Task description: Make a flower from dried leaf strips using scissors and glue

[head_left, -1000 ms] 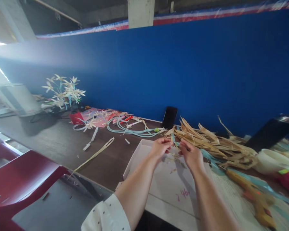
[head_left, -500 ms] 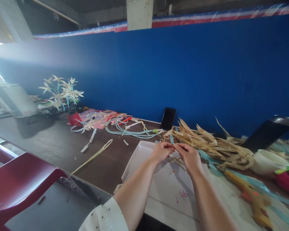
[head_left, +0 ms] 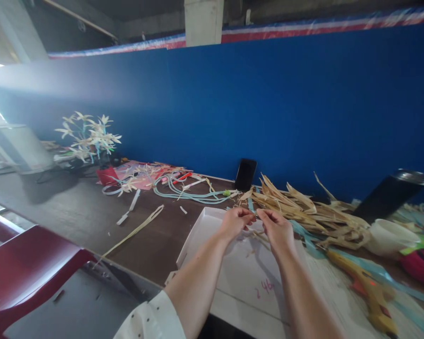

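Observation:
My left hand (head_left: pixel 236 222) and my right hand (head_left: pixel 276 227) meet fingertip to fingertip above a shallow white box lid (head_left: pixel 229 278). Both are pinched closed around something small, mostly hidden by the fingers and too small to name. Pale strips (head_left: pixel 259 235) show just beneath them, inside the lid. Dried corn husks (head_left: pixel 289 202) lie in a heap right behind my right hand. Light blue ribbon (head_left: pixel 305 235) runs beside that hand toward a yellow glue gun (head_left: pixel 363 282) with a small red light.
Coiled pale blue cords (head_left: pixel 191 195) lie left of a phone (head_left: pixel 246 174) leaning on the blue partition (head_left: pixel 304 103). White husk flowers (head_left: pixel 92 136) stand far left. A white cup (head_left: pixel 390 235) and black bottle (head_left: pixel 385 197) are at right; a red chair (head_left: pixel 31 268) stands front left.
My fingertips have shifted slightly, with the two hands a touch further apart. The whole view has drifted a little; the things on the table stay put.

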